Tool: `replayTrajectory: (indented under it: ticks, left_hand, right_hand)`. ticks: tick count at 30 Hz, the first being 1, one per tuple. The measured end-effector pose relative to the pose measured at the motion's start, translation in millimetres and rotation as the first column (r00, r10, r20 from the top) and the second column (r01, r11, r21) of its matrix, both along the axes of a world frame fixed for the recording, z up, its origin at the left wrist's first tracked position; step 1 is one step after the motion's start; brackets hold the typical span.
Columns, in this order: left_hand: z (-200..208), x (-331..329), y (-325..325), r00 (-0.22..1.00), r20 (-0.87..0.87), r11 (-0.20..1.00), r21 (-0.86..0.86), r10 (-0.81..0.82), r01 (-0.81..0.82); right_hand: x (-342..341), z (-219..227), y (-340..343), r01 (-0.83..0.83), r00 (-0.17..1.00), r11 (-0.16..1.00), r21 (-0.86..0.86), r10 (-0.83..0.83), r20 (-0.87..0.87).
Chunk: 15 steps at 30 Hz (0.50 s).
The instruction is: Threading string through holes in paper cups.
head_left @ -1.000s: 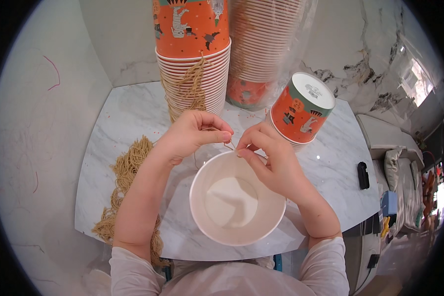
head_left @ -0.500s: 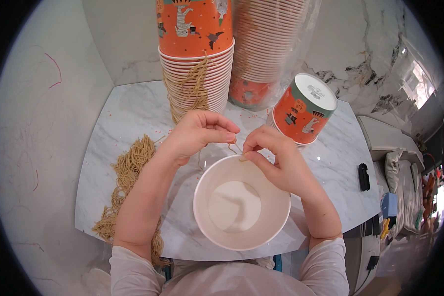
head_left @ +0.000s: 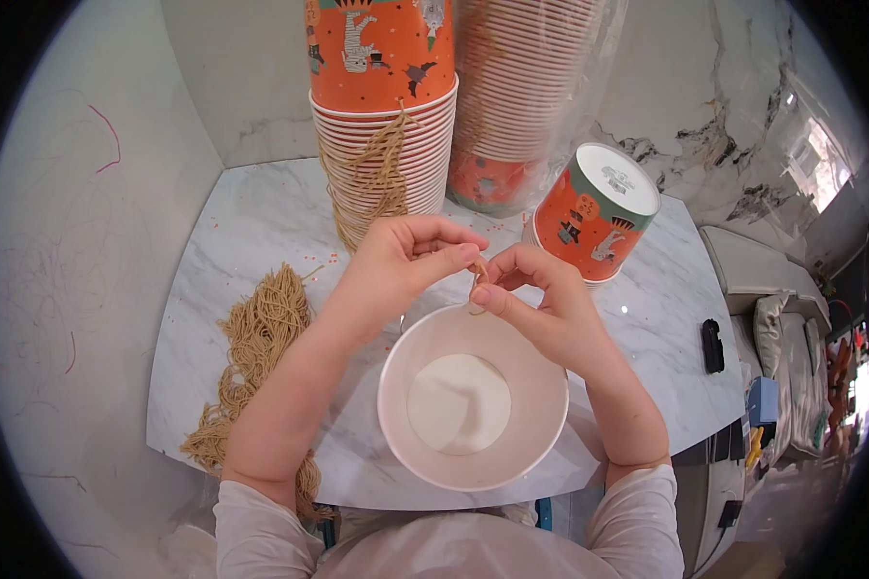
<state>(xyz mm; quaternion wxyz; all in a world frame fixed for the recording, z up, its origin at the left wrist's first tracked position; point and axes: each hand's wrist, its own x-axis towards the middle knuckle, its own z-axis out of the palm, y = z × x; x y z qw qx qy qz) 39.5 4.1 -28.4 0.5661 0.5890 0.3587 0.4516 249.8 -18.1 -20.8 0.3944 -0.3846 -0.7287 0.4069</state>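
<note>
A white paper bucket (head_left: 541, 425) stands mouth up on the table in front of me. Above its far rim my left hand (head_left: 410, 261) pinches a thin tan cord (head_left: 477, 280) between thumb and fingertips. My right hand (head_left: 536, 299) pinches the same cord close beside it, fingertips almost touching those of the left. Part of the cord is hidden by the fingers. Left of my left forearm lies a loose heap of tan cords (head_left: 266, 318), running down to the table's near edge.
Behind my hands rises a tall stack of orange patterned buckets (head_left: 386, 145) with tan cords draped over it. A plastic-wrapped stack (head_left: 526, 87) stands beside it. Farther right is an upside-down orange and green bucket (head_left: 589, 227). A black object (head_left: 712, 345) lies near the right edge.
My left hand has moved slightly right, toward my right hand. The gap between the fingertips has narrowed, and the cord between them is bunched closer together. The bucket has not moved.
</note>
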Motion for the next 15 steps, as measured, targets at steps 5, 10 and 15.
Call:
replayTrajectory:
  ticks: [5,10,15]
  left_hand:
    - [11.5,1.4,-8.5,0.998,0.049,0.999,0.038,0.029,-0.03]
    - [12.2,-9.6,-3.2,0.997,-0.039,0.995,0.072,0.069,-0.067]
    - [17.6,-17.3,-6.0,0.922,-0.359,0.95,0.312,0.147,-0.03]
  right_hand:
    - [1.5,-2.6,2.9,0.079,0.997,0.995,-0.054,-0.08,-0.018]
    - [2.3,-6.8,5.4,0.06,0.997,0.998,0.013,-0.06,-0.051]
    - [1.8,-5.7,4.3,0.057,0.995,0.998,0.005,-0.056,-0.078]
